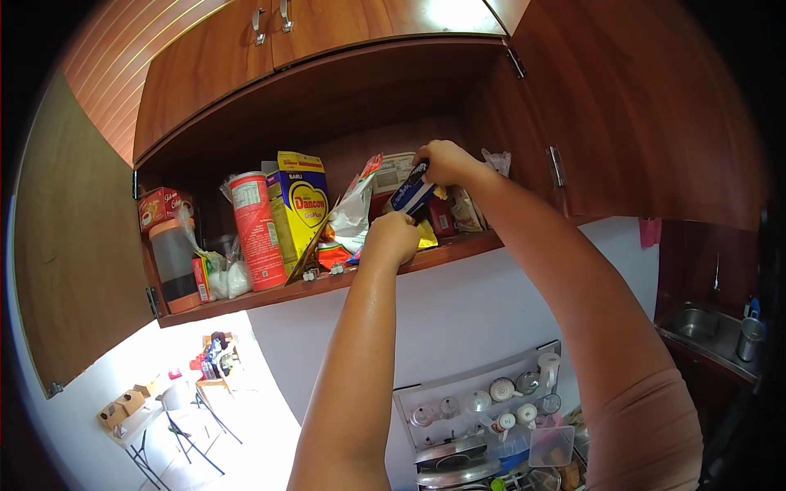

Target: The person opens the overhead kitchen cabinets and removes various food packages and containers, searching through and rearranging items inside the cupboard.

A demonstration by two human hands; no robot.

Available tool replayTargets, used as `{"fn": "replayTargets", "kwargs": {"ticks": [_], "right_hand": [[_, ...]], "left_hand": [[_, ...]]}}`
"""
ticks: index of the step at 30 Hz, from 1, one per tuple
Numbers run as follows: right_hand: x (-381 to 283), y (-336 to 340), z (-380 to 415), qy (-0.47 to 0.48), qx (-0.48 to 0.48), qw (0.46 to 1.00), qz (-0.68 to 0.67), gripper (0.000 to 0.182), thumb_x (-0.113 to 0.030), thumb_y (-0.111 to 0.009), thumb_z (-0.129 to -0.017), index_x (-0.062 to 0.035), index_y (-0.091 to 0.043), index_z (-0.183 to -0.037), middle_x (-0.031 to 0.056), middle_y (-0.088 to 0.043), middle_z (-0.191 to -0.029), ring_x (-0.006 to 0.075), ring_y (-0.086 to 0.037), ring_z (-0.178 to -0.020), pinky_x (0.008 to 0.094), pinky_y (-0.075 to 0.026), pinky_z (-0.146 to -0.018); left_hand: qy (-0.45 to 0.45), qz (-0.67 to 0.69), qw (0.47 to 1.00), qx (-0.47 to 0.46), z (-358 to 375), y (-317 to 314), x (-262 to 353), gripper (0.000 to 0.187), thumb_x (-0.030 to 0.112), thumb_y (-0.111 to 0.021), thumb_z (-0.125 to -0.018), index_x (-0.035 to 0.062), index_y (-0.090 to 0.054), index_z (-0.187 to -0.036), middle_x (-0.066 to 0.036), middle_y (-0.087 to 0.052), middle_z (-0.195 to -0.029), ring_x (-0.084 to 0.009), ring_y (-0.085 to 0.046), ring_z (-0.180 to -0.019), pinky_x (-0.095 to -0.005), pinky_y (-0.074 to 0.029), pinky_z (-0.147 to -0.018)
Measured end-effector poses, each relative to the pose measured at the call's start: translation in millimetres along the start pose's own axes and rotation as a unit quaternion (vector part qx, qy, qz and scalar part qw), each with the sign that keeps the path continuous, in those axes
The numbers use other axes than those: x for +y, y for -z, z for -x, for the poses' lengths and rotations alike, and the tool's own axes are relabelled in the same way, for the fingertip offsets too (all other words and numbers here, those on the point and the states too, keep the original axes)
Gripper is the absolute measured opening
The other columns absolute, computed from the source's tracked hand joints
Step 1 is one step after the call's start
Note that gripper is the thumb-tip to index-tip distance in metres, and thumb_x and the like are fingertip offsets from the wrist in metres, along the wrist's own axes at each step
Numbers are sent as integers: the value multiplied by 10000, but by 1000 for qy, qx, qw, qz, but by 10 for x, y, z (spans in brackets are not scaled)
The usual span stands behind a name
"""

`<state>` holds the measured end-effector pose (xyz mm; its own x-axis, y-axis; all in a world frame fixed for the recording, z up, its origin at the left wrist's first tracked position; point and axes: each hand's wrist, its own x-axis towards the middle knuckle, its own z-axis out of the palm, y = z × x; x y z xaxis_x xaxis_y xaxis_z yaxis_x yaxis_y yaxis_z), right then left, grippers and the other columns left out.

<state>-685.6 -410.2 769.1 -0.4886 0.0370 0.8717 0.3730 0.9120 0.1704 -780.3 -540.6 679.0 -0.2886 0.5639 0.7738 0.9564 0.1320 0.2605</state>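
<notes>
A dark blue packet (413,195) with white lettering is tilted at the front of the open cabinet shelf. My right hand (449,164) is closed over its upper end, fingers curled down. Just below, my left hand (391,239) is closed at the packet's lower end; its fingertips are partly hidden. Left of my hands stands a white and red plastic bag (354,209). A yellow packet (426,235) shows beneath the blue one. To the right are a red container (441,219) and a clear bag with pale contents (467,213). Behind sits a pale box (393,172).
A yellow Dancow box (303,204), a tall red canister (257,233), small white bags (229,280) and an orange-lidded jar (174,262) line the shelf's left. Cabinet doors (82,237) stand open at both sides. Below is a dish rack (409,403); a sink (696,323) lies right.
</notes>
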Motion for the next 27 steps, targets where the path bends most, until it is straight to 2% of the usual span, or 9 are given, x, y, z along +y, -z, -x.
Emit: {"fn": "replayTargets", "kwargs": {"ticks": [3, 6, 10, 15, 18, 21, 23, 26, 27], "right_hand": [[-73, 93, -33, -23, -20, 999, -16, 331, -129, -708, -594, -98, -647, -919, 136, -619, -906, 270, -590, -867, 332, -463, -782], [-99, 160, -79, -137, -58, 985, -90, 299, -119, -695, -609, -86, -649, -903, 132, -626, -903, 241, -605, -854, 312, -471, -757], [-28, 213, -218, -178, -33, 976, -121, 263, -114, -682, -624, -73, -650, -882, 129, -630, -861, 228, -612, -811, 303, -476, -718], [54, 347, -272, -167, 13, 973, -158, 225, -114, -676, -626, -60, -652, -842, 125, -631, -807, 230, -614, -760, 299, -477, -696], [-19, 532, -235, -91, 46, 991, -84, 196, -115, -667, -635, -50, -650, -819, 121, -626, -765, 233, -611, -720, 295, -476, -685], [-25, 734, -272, -85, 51, 994, -36, 167, -134, -647, -646, -58, -652, -795, 114, -628, -763, 238, -611, -725, 301, -476, -688], [50, 823, -370, -85, 57, 995, -10, 155, -144, -637, -652, -63, -653, -783, 110, -629, -763, 241, -610, -727, 305, -476, -690], [170, 911, -515, -60, 71, 994, 58, 204, -182, -542, -699, -62, -669, -804, 156, -625, -874, 308, -606, -810, 387, -486, -695], [179, 967, -522, -63, 75, 993, 60, 204, -182, -542, -699, -62, -669, -804, 156, -625, -874, 308, -606, -810, 387, -486, -695]], "left_hand": [[-4, 4, 1000, 10, 16, 17, 13, 306, 124, -460, -740, 55, -624, -988, -191, -588, -995, -315, -554, -962, -352, -413, -860], [-6, 13, 1000, 21, 33, 25, 34, 318, 120, -457, -734, 45, -618, -997, -191, -589, -997, -311, -548, -977, -345, -403, -871], [5, 38, 999, 37, 65, 70, 51, 317, 128, -459, -732, 39, -617, -992, -191, -594, -983, -312, -549, -975, -346, -403, -867], [20, 93, 994, 55, 87, 101, 49, 309, 138, -454, -731, 27, -620, -967, -194, -604, -947, -309, -564, -941, -348, -415, -837], [10, 91, 993, 73, 47, 81, 17, 296, 160, -463, -732, 34, -625, -946, -189, -609, -934, -308, -571, -921, -352, -423, -822], [-5, 62, 994, 92, 22, 53, -38, 280, 200, -488, -732, 54, -633, -921, -177, -613, -934, -312, -576, -902, -363, -432, -812], [-8, 108, 993, 40, 10, 71, -58, 284, 235, -527, -713, 51, -631, -902, -168, -619, -920, -294, -583, -887, -342, -434, -793], [-23, 135, 990, -14, 29, 84, -28, 292, 259, -565, -690, 49, -627, -884, -160, -624, -894, -278, -590, -868, -323, -436, -773], [-29, 141, 989, -36, 43, 102, -20, 296, 266, -584, -677, 49, -624, -875, -157, -626, -876, -270, -593, -856, -314, -437, -764]]}}
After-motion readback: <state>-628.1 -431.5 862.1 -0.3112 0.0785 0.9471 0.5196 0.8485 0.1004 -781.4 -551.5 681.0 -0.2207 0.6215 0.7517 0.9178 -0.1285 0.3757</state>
